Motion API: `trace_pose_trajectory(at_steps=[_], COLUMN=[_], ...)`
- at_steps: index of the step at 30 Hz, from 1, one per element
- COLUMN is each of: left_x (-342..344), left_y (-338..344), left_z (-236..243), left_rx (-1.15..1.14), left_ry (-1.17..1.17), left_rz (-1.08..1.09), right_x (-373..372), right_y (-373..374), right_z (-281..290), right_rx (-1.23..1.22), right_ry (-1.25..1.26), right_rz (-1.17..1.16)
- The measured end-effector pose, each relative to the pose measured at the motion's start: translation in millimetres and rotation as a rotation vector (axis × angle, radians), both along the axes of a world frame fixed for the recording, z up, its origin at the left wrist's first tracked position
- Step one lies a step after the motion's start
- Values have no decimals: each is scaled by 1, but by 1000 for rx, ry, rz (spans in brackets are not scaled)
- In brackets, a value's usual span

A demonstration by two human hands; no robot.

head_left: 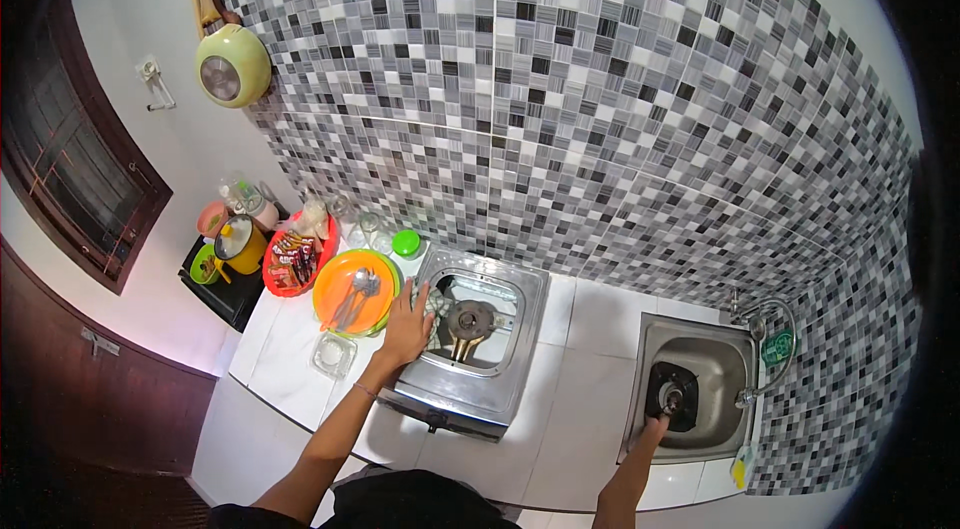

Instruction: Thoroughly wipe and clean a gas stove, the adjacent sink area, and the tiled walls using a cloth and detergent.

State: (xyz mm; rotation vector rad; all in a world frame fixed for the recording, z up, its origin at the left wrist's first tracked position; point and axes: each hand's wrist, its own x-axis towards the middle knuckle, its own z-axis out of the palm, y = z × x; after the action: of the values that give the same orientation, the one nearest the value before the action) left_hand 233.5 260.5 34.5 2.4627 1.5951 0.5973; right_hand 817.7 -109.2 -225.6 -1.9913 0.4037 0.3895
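Note:
The single-burner gas stove point(450, 394) stands on the counter with its top opened, showing the round burner point(470, 321) and brass-coloured tubes inside. My left hand point(405, 329) lies at the left rim of that opening, fingers stretched forward, with a checked cloth point(437, 305) gathered under its thumb side. Over at the steel sink point(735, 359), my right hand point(655, 426) reaches across the near left rim. Its fingers close on a dark metal stove part, beside or over a black square plate point(684, 416) in the basin. The grip is partly hidden.
Left of the stove are an orange plate point(328, 301) with spoons, a red basket point(270, 279) of packets, a clear dish point(334, 355) and a green lid point(406, 243). A curved faucet point(790, 329) rises right of the sink. A pan point(232, 64) hangs at upper left.

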Motion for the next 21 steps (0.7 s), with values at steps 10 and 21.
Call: trace_pose_trajectory(at_steps=[10, 21], left_x=[27, 72], left_y=[94, 113], left_z=[-11, 5], left_rx=[-25, -13], left_ry=[58, 16], left_rz=[-61, -302], right_x=[-9, 4], right_y=[5, 26], right_z=[15, 16], right_rx=[-89, -97], right_ry=[100, 138], right_rz=[-67, -55])
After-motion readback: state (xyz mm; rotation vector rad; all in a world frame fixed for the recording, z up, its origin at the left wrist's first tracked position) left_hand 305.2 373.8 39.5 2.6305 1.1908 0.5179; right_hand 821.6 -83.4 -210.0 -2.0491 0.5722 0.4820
